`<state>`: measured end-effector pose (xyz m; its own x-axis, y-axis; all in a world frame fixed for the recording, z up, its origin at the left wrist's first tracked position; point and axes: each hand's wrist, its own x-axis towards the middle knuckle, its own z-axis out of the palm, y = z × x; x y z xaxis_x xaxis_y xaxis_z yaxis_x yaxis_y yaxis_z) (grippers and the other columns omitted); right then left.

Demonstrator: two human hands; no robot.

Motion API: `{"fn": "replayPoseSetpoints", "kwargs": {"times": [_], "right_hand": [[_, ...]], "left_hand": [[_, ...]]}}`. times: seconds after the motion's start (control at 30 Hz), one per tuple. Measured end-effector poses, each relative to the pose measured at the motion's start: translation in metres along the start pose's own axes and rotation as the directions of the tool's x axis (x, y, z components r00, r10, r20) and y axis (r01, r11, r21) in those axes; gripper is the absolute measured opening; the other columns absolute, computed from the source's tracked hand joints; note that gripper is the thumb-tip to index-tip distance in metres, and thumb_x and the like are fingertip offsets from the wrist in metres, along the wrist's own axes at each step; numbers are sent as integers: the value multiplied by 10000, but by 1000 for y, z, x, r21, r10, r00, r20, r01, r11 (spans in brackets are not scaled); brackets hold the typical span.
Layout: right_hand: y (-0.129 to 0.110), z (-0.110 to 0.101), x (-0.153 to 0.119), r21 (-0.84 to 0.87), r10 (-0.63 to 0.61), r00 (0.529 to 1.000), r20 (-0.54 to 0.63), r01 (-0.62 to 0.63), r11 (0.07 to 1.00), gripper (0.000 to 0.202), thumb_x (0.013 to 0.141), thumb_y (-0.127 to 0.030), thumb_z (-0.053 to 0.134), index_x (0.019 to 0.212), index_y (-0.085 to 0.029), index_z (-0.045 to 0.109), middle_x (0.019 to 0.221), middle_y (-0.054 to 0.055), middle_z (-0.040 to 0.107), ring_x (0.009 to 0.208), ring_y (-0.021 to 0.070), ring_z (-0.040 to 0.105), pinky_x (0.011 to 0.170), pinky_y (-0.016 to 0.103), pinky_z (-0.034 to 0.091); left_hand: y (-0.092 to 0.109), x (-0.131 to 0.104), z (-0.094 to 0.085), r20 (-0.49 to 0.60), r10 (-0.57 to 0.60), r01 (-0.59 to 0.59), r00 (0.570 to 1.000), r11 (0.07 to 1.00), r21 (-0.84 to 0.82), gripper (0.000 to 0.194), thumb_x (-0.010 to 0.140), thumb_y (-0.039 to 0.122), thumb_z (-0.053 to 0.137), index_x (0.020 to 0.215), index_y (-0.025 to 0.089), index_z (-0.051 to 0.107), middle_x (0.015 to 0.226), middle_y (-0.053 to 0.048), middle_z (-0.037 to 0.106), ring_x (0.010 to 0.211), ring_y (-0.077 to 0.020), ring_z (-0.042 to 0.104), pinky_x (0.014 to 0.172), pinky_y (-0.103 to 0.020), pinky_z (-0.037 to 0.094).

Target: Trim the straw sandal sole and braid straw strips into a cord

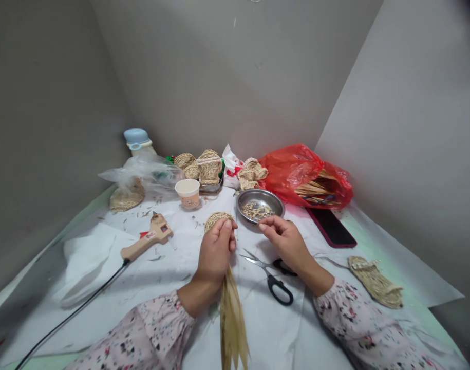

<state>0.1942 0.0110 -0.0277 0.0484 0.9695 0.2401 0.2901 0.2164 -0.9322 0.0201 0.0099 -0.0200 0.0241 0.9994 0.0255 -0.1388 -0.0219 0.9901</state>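
My left hand is closed around a small woven straw piece, whose coiled rounded edge shows above the knuckles. Long flat dried leaf strips hang from beneath that hand toward me. My right hand is pinched at thumb and forefinger by the near rim of a metal bowl; anything between those fingertips is too small to make out. In the bowl lie short straw scraps. Black-handled scissors lie partly open between my forearms, one handle loop partly under my right hand.
At left lie a corded glue gun and white paper. Behind stand a paper cup, a blue-lidded bottle and woven pieces. A red bag of straw, a phone and a woven slipper-shaped piece are at right.
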Motion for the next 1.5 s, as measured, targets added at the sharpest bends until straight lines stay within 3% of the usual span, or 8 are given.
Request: {"fn": "replayPoseSetpoints", "kwargs": {"times": [0.37, 0.67, 0.8, 0.9, 0.97, 1.1, 1.3, 1.5], "right_hand": [[1, -4, 0, -162, -24, 992, -124, 4, 987, 228, 845, -397, 545, 819, -185, 623, 544, -58, 374, 526, 130, 358, 547, 258, 307], [-4, -7, 0, -263, -99, 964, -248, 32, 964, 259, 862, -383, 512, 877, -168, 655, 629, -17, 553, 566, 135, 470, 578, 251, 383], [-11, -4, -5, -270, -262, 934, -244, 194, 943, 282, 859, -322, 533, 1057, -163, 657, 922, 61, 647, 594, 120, 499, 616, 262, 442], [-16, 4, -12, -145, -284, 951, -124, 266, 953, 403, 877, -306, 523, 1264, -199, 560, 1169, 103, 599, 603, 103, 518, 615, 268, 474], [-15, 10, -15, 15, -171, 984, 54, 170, 985, 453, 899, -330, 495, 1337, -213, 496, 1099, 94, 631, 566, 100, 528, 554, 258, 474], [-8, 15, -15, 145, -29, 951, 308, -17, 989, 396, 911, -365, 482, 1241, -165, 574, 697, 14, 616, 534, 118, 533, 511, 239, 447], [-1, 13, -10, -9, -31, 983, 181, 34, 999, 239, 858, -332, 563, 993, -159, 658, 562, -42, 499, 496, 98, 425, 477, 214, 341], [-8, 15, -14, -127, -105, 985, 133, 123, 984, 180, 871, -300, 527, 885, -166, 646, 630, -17, 566, 547, 112, 468, 541, 226, 370]], "left_hand": [[10, -4, 3, -61, -14, 7, 998, 992, -127, 299, 802, 479, 589, 826, 184, 542, 582, 64, 434, 441, -45, 374, 384, -134, 260], [9, -3, 5, -72, -42, 29, 997, 983, -180, 254, 821, 423, 575, 828, 170, 552, 596, 64, 425, 447, -33, 365, 380, -113, 245], [7, -4, 6, -1, -95, 93, 995, 980, -173, 260, 813, 424, 568, 797, 165, 541, 596, 59, 436, 439, -33, 375, 366, -112, 234], [4, -9, 8, 112, -133, 144, 985, 985, -97, 258, 824, 422, 534, 798, 165, 542, 563, 60, 446, 412, -38, 375, 354, -119, 241], [3, -12, 10, 184, -139, 150, 973, 988, -43, 271, 831, 434, 513, 778, 169, 533, 540, 59, 454, 391, -44, 371, 345, -129, 251], [1, -14, 13, 242, -130, 123, 962, 991, 45, 278, 845, 444, 487, 752, 182, 492, 494, 60, 471, 357, -55, 370, 336, -146, 273], [0, -13, 13, 219, -154, 133, 963, 986, 105, 224, 851, 407, 479, 852, 185, 500, 484, 72, 490, 350, -66, 410, 344, -148, 288], [-2, -14, 13, 197, -124, 107, 973, 990, 94, 200, 849, 384, 471, 810, 188, 485, 487, 69, 507, 352, -76, 437, 352, -164, 304]]}}
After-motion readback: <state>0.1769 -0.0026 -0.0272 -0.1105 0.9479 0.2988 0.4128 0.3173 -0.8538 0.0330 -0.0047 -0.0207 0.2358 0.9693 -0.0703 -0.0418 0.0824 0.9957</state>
